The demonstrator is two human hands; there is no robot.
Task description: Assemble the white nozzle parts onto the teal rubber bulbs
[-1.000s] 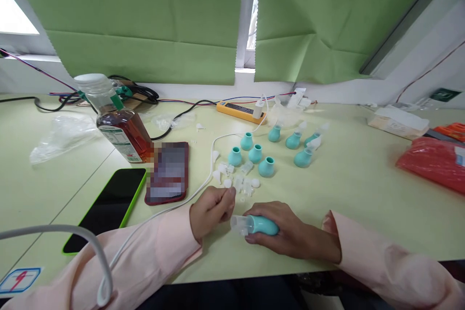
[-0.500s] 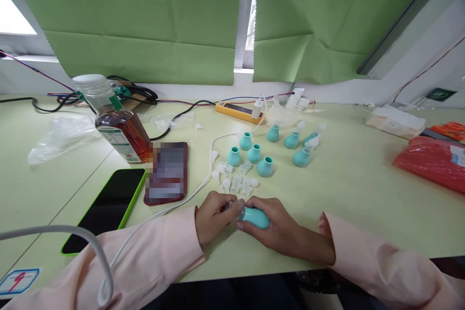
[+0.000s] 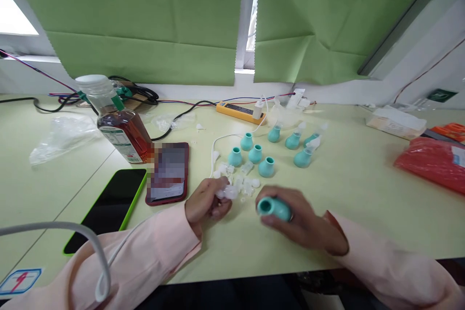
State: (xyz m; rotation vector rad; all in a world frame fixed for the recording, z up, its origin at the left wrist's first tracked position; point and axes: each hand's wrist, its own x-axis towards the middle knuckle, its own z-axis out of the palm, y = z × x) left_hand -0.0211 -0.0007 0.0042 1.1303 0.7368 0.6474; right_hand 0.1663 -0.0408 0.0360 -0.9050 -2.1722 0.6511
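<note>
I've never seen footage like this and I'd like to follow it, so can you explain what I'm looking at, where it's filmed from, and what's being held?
There's no machine here: these are a person's own bare hands, filmed by a camera worn on their head, looking forward and down at a pale green table. The left hand holds a translucent plastic piece. The right hand grips a teal bulb, its open mouth facing left. Beyond the hands stand four open bulbs, and, to their right, four more with translucent tops. Loose translucent parts lie nearby. Farther left are two phones and a bottle of reddish-brown liquid; a yellow power strip sits at the back.
</note>
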